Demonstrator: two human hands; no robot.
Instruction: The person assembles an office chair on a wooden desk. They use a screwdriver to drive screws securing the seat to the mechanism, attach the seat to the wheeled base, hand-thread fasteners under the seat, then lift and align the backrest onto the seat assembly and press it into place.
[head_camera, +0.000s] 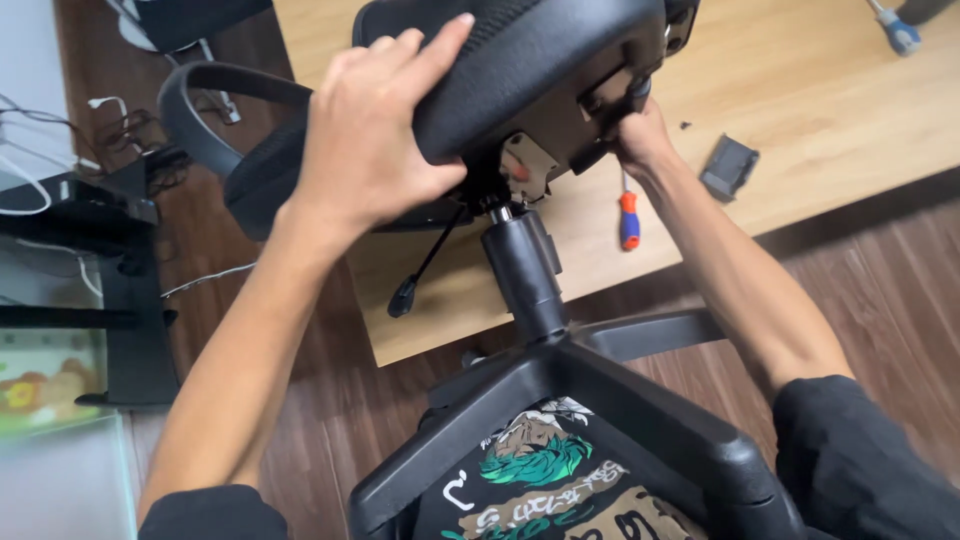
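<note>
Head camera looks down on an office chair (520, 90) tipped over so its underside faces the person, the seat lying on a low wooden platform (820, 110) and the black star base (560, 400) pointing back toward the wearer's lap. The left hand (375, 130) is spread wide over the padded seat edge, fingers curled round the rim, gripping it and bracing the chair. The right hand (640, 135) is tucked in against the seat's underside beside the metal mechanism plate (525, 165), closed round something there; what exactly it pinches is hidden by the seat and the fingers.

How far along? As a judgement: the gas-lift column (525, 275) sits in the base hub and meets the mechanism plate, and the adjustment lever (420, 270) hangs from that plate, so the main stack looks assembled. An armrest loop (215, 110) shows on the far side. Work seems to sit at the underside fittings, where the right hand is busy.

An orange-handled screwdriver (629, 220) lies untouched on the platform just below the right wrist. A small dark grey plastic part (728, 167) rests loose further right, and a blue-handled tool (898, 30) lies at the far corner. Whether that loose part still has to go on cannot be told.
</note>
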